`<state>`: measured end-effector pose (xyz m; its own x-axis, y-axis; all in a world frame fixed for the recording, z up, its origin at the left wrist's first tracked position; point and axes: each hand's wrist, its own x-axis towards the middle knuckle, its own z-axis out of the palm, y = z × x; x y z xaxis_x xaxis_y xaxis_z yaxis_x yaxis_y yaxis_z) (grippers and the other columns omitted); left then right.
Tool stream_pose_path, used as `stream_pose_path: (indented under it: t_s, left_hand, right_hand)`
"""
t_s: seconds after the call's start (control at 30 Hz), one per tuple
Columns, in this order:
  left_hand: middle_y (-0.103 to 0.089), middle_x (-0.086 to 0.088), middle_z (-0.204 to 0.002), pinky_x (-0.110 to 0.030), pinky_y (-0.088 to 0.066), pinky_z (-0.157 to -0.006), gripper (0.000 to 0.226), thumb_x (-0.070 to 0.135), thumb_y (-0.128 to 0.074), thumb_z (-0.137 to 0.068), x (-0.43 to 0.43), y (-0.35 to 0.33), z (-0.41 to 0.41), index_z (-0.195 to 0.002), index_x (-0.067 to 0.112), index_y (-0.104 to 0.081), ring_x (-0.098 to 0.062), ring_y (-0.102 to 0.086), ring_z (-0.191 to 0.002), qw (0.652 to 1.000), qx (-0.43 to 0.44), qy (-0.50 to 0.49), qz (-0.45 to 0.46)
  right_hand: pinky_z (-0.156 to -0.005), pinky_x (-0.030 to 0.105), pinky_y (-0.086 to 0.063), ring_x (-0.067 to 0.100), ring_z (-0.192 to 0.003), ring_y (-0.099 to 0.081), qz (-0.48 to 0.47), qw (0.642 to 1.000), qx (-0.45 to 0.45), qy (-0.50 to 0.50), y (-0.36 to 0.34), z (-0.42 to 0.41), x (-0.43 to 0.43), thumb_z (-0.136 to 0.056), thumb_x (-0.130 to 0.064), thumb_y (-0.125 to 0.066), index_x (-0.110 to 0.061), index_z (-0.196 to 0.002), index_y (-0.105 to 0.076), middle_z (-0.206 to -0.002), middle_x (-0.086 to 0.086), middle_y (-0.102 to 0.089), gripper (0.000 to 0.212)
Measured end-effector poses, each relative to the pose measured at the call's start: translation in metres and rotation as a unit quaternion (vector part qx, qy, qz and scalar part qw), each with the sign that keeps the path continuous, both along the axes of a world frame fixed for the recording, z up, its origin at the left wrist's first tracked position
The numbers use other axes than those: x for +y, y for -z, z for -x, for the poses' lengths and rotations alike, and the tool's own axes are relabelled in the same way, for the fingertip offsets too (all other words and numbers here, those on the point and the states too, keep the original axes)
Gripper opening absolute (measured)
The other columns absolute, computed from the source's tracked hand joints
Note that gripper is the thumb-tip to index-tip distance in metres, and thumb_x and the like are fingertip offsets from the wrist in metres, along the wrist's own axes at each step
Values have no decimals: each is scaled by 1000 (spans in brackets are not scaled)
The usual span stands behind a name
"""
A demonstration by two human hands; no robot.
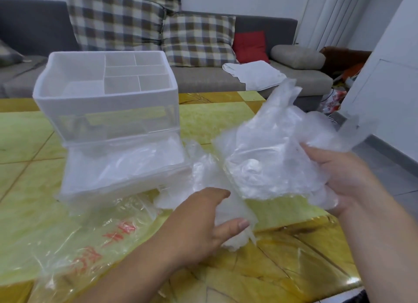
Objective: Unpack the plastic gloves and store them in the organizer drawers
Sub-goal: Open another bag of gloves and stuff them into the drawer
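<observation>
A translucent white organizer (106,103) stands on the yellow table, with a divided tray on top. Its bottom drawer (122,180) is pulled out toward me and holds clear plastic gloves. My right hand (339,178) grips a large crumpled bundle of clear plastic gloves (271,158) held above the table to the right of the drawer. My left hand (203,221) pinches the lower left part of that bundle, thumb on top. An empty clear package with red print (90,241) lies flat in front of the organizer.
The yellow-patterned table (282,268) ends at the right near a grey floor. Behind it is a grey sofa (203,78) with checked cushions, a red cushion (250,45) and a white cloth (255,75). A white cabinet (389,81) stands at right.
</observation>
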<state>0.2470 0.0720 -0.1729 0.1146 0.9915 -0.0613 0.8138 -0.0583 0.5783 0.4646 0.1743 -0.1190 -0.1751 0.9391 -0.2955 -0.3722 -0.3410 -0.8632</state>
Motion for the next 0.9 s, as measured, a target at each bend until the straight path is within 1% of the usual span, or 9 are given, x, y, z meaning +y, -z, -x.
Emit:
stream_pose_path:
  t_s: [0.17, 0.3, 0.37, 0.4, 0.47, 0.57, 0.67, 0.8, 0.9]
  left_hand:
    - [-68, 19, -125, -11, -45, -96, 67, 65, -73, -72, -6, -20, 1, -128, 28, -62, 4, -60, -118, 911, -404, 43, 70]
    - [-74, -8, -115, -27, -56, -88, 74, 52, -91, -57, -8, -25, -6, -118, 15, -71, -23, -70, -109, 807, -589, -22, 42]
    - [-76, -14, -96, -26, -58, -68, 44, 33, -90, -65, -6, -32, -6, -98, 6, -77, -24, -75, -87, 757, -646, -95, 18]
    - [-77, -14, -89, -27, -58, -63, 29, 26, -84, -69, -6, -37, -4, -88, 6, -79, -24, -75, -81, 751, -649, -122, 10]
    - [-77, -15, -89, -36, -59, -72, 21, 21, -75, -68, -4, -41, 2, -84, 8, -80, -28, -75, -83, 760, -634, -147, -9]
    - [-77, -16, -92, -47, -53, -88, 22, 16, -76, -67, -3, -42, 11, -87, 10, -80, -31, -75, -85, 764, -622, -172, -26]
    - [-76, -17, -101, -54, -52, -97, 44, 10, -85, -64, -2, -46, 15, -106, 5, -74, -34, -73, -95, 792, -582, -181, -40]
    - [-77, -13, -93, -39, -57, -82, 29, 17, -76, -67, -1, -53, 33, -94, 9, -79, -30, -74, -90, 834, -507, -172, -134]
    - [-79, 0, -89, -23, -57, -75, 12, 11, -80, -77, -6, -67, 47, -88, 15, -80, -13, -74, -86, 889, -403, -115, -182]
  right_hand:
    - [-102, 61, -46, 44, -123, -57, 3, 991, 79, -107, 6, 21, -15, -56, -23, -90, 1, -134, -58, -136, 24, -58, 87]
    - [-87, 57, -56, 40, -103, -70, 16, 993, 52, -107, 16, 38, -25, -63, -27, -82, -3, -124, -65, -119, 22, -68, 67]
    - [-72, 48, -62, 33, -86, -74, -5, 995, 11, -98, 16, 40, -29, -67, -26, -77, -4, -112, -68, -104, 19, -74, 51]
    - [-79, 52, -60, 36, -90, -74, -14, 994, 27, -107, 17, 40, -30, -68, -25, -81, -1, -113, -68, -107, 21, -73, 52]
    - [-95, 62, -50, 44, -107, -67, -10, 989, 78, -121, 18, 41, -32, -66, -17, -85, 5, -118, -67, -119, 27, -67, 59]
    - [-90, 56, -55, 40, -109, -67, -25, 989, 77, -125, 19, 39, -30, -66, -8, -83, 4, -117, -68, -120, 26, -67, 54]
    - [-88, 53, -56, 42, -115, -64, -49, 979, 84, -181, 18, 36, -32, -56, -15, -94, 4, -124, -64, -127, 26, -63, 77]
    - [-81, 47, -59, 40, -102, -70, -34, 980, 78, -179, 15, 23, -26, -40, -1, -92, 8, -116, -67, -119, 28, -66, 80]
    - [-88, 46, -51, 35, -93, -68, -7, 998, -19, -57, 13, 14, -12, -66, 10, -64, 4, -125, -60, -116, 23, -67, 59]
